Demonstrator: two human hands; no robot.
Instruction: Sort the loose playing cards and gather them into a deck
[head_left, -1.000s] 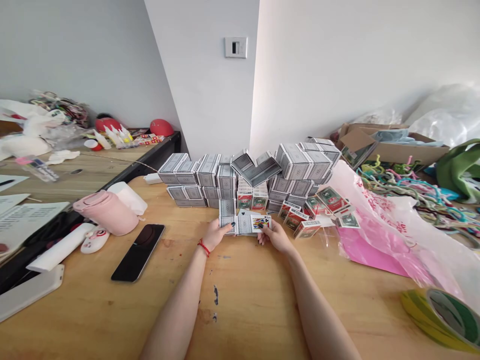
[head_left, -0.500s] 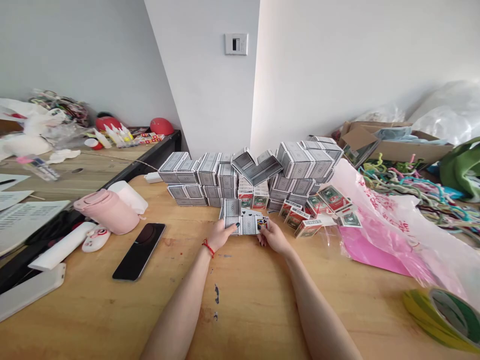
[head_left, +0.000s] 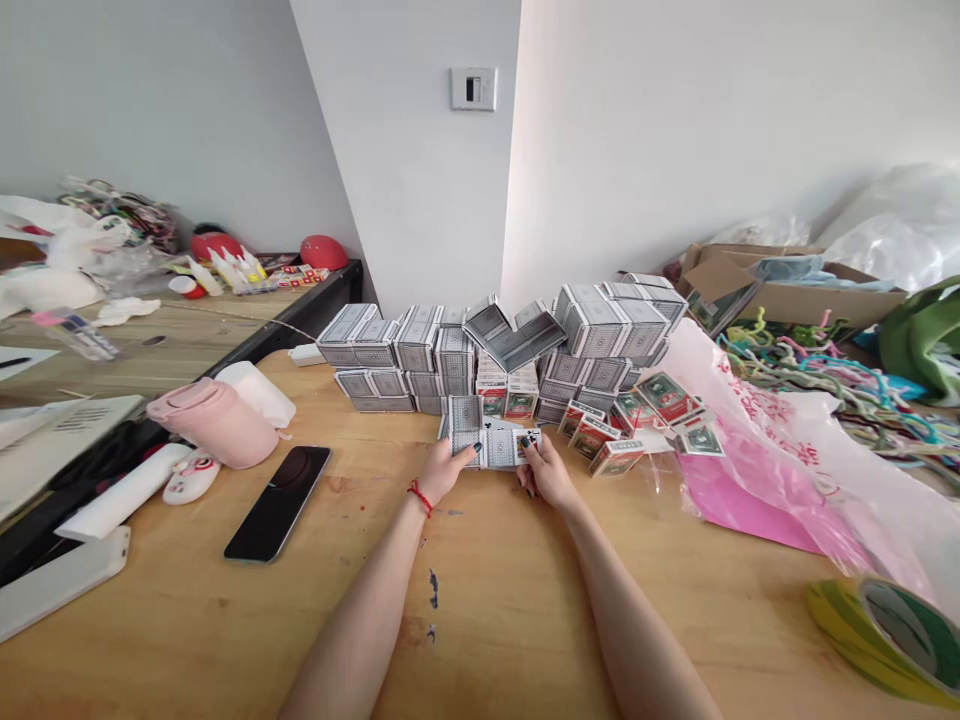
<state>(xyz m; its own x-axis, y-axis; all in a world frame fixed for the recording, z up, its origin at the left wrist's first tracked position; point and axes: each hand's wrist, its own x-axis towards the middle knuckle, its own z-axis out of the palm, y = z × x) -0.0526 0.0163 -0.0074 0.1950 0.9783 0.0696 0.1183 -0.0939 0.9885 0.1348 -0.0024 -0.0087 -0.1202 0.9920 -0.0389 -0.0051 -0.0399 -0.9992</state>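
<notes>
Grey-blue patterned playing cards (head_left: 498, 449), joined in an L-shaped piece, stand between my two hands over the table. My left hand (head_left: 442, 468) is closed on the left end, thumb on the card backs. At the right end, my right hand (head_left: 549, 470) pinches a card (head_left: 528, 439) with part of its face showing. A club-marked card lies partly hidden behind them. Behind stand stacked blocks made of folded cards (head_left: 435, 345). An open V-shaped card piece (head_left: 517, 335) leans atop red-and-green card boxes (head_left: 506, 390).
More card boxes (head_left: 596, 432) lie to the right beside a pink-and-white plastic bag (head_left: 780, 450). Yellow-green tape (head_left: 840, 630) sits at the front right. On the left are a phone (head_left: 277, 503), a pink cup (head_left: 217, 425) and a white power bank (head_left: 67, 580). Yarn (head_left: 795, 390) heaps at far right.
My right hand has shifted slightly right and up along the card end. The card face beside its thumb shows differently: the coloured picture is no longer visible. My left hand stays nearly in place.
</notes>
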